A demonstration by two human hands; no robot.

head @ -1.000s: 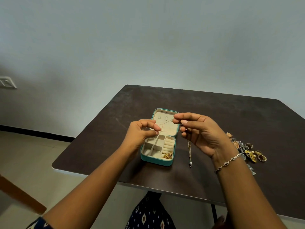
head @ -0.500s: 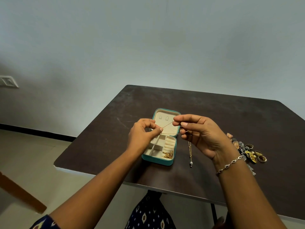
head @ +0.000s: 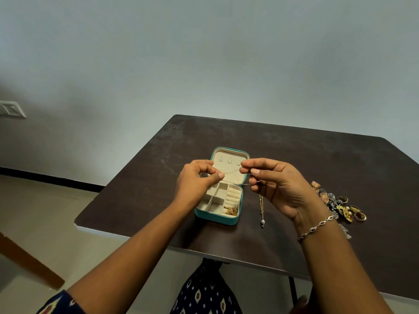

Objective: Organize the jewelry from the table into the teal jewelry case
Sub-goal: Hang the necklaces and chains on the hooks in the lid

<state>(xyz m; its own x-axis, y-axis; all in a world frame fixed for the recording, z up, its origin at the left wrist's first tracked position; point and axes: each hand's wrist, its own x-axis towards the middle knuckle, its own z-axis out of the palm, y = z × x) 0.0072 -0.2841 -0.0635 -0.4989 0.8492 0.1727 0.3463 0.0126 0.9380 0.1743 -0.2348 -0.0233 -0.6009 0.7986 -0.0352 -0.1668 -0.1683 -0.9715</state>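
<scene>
- Switch plate: fixed to the wall at the far left edge of the view, well apart from the work area.
- Counter: dark brown top with a pale edge; it carries all the items listed below.
- Left hand: raised over the left side of the case, fingers curled in, with thumb and forefinger pinching one end of a thin chain.
- Teal jewelry case: sits open on the counter between the two hands, lid tipped back, cream lining showing. The base is split into small compartments, with ring rolls along the right side.
- Gold pieces: lie in the near right compartment of the case.
- Chain: stretched between both hands in front of the open lid. Its free length hangs down from the right hand just beside the right wall of the case and ends in a pale bead. Whether the bead touches the counter cannot be told.
- Right hand: palm toward the camera, fingers curled, with thumb and forefinger pinching the chain.
- Bracelet: silver, worn on the right wrist.
- Heap of jewelry: rings, earrings and ornaments lying on the counter to the right of the right hand, outside the case.
</scene>
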